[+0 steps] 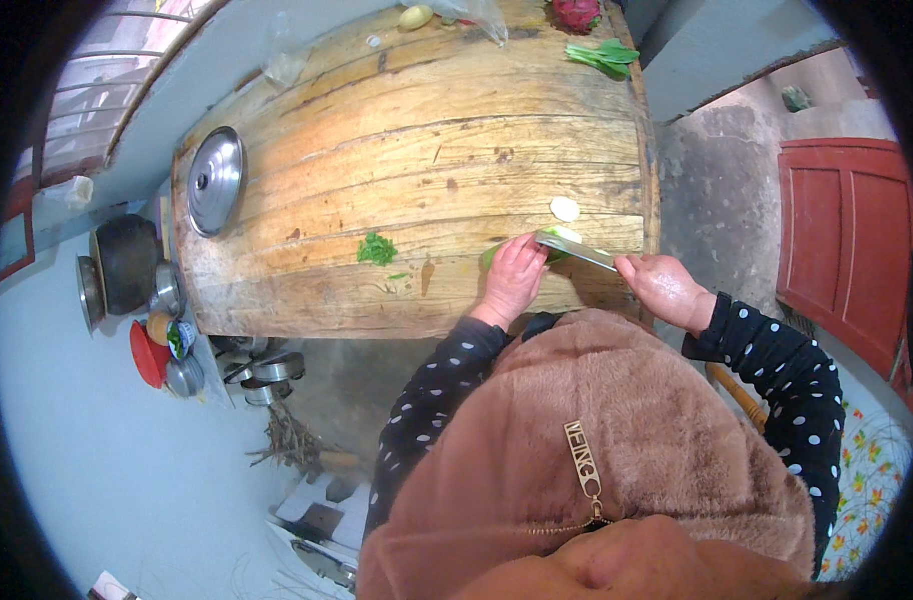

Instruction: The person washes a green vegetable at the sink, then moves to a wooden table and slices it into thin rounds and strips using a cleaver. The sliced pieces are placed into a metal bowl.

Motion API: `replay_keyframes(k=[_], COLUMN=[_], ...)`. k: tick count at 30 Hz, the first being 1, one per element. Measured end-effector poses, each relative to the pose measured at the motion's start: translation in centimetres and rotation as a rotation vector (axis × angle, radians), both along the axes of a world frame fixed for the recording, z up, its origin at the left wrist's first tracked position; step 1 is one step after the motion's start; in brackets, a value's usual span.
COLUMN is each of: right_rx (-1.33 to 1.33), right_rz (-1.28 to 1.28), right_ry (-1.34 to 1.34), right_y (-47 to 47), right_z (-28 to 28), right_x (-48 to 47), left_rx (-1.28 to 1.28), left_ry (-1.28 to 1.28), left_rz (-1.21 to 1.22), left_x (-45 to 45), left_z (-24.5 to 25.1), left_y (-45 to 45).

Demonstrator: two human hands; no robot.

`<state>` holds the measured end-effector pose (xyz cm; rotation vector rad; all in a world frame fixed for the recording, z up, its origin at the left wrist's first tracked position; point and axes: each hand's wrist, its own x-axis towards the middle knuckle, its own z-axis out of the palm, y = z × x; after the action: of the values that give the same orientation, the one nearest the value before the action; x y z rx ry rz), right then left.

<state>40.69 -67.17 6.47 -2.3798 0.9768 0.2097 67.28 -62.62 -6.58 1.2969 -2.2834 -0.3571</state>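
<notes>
My left hand [518, 271] presses a green-skinned vegetable [491, 256], perhaps a radish or gourd, against the wooden table near its front edge. Most of the vegetable is hidden under the fingers. In my right hand [662, 291] is a kitchen knife [582, 250], its broad blade beside my left fingertips and over the vegetable. Its handle is covered by my grip. Just beyond the blade lies a pale cut piece [566, 234], and a round white slice [565, 208] rests a little farther off. To the left sits a small heap of chopped greens [377, 249].
The plank table [426, 142] carries a metal pot lid [216, 181] at the left. Along its far side are leafy greens [605, 58], a dragon fruit [576, 13], a yellowish oval item [416, 17] and a plastic bag [471, 16]. Metal pots [278, 367] stand below left.
</notes>
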Motion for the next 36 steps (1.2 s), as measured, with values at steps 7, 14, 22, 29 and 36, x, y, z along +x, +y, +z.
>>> replay_keyframes(k=[7, 14, 22, 29, 36], right_rx=[0.078, 0.264, 0.240, 0.134, 0.203], right_rz=[0.039, -0.165, -0.108, 0.066, -0.014], right_ry=[0.035, -0.016, 0.059, 0.072, -0.002], right_y=[-0.7, -2.0, -1.3, -0.2, -0.3], right_z=[-2.6, -6.3, -4.0, -0.3, -1.1], right_x=[-0.1, 1.3, 1.3, -1.3, -1.0], left_rx=[0.067, 0.042, 0.029, 0.063, -0.009], left_ry=[-0.037, -0.004, 0.052, 0.059, 0.091], left_rz=[-0.017, -0.009, -0.010, -0.008, -0.017], left_x=[0.0, -0.1, 0.0, 0.2, 0.3], left_z=[0.0, 0.9, 1.0, 0.5, 0.5], left_y=[-0.1, -0.4, -0.2, -0.2, -0.3])
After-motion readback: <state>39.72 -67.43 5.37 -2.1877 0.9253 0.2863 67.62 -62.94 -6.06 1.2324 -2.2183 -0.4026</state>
